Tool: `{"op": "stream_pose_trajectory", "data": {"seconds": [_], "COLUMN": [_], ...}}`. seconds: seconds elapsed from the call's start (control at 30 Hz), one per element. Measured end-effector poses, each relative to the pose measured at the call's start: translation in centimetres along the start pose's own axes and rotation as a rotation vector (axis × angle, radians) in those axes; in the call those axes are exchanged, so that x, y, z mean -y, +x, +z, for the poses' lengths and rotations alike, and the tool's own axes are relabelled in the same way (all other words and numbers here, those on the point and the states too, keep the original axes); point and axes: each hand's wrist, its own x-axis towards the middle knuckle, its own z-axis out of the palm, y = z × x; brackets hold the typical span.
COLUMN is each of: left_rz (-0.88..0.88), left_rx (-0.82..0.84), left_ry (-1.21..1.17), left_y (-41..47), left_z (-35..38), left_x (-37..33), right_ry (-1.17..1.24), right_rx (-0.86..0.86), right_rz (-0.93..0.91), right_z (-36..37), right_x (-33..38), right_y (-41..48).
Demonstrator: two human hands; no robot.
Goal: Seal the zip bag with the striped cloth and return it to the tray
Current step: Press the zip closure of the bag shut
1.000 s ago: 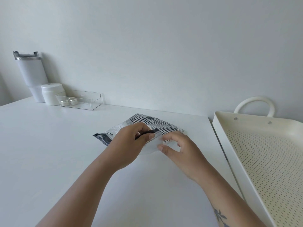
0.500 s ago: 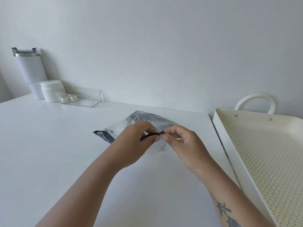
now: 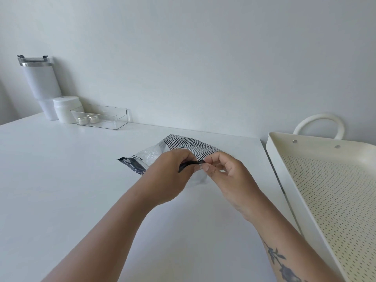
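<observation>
A clear zip bag [image 3: 149,156] lies on the white table in the middle of the view. Inside it is a black-and-white striped cloth [image 3: 189,144]. The bag's black zip strip [image 3: 188,164] runs along its near edge. My left hand [image 3: 169,178] pinches that strip between thumb and fingers. My right hand [image 3: 225,174] pinches the strip's right end, fingertips touching those of the left. The cream perforated tray [image 3: 276,159] with a loop handle stands to the right, with nothing in the part that shows.
At the back left stand a white tumbler [image 3: 41,82], a white jar [image 3: 68,108] and a clear plastic bin [image 3: 114,120] holding two small pots. The wall runs close behind the table. The tray overhangs the table's right edge.
My right hand went from hovering open beside the bag to pinching the zip's right end. The bag's near edge is lifted slightly. The view has dipped a little.
</observation>
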Motion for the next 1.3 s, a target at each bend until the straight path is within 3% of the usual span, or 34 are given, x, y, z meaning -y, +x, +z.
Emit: {"op": "stream_pose_trajectory", "data": {"seconds": [0.43, 0.67, 0.97, 1.3], "left_rz": [-0.073, -0.018, -0.069, -0.026], "left_rx": [0.028, -0.003, 0.024, 0.045], "left_ry": [-0.007, 0.016, -0.001, 0.131], "left_y": [-0.1, 0.0, -0.1, -0.1], "left_z": [-1.2, -0.7, -1.5, -0.3], "left_x": [0.2, 0.0, 0.5, -0.4], "right_ry": [-0.064, -0.013, -0.081, -0.271], "right_rx": [-0.028, 0.007, -0.109, -0.020], "right_rz": [-0.029, 0.013, 0.004, -0.108], "right_z": [0.1, -0.1, -0.4, -0.7], "right_x": [-0.1, 0.0, -0.2, 0.4], "right_y": [0.1, 0.0, 0.3, 0.0]}}
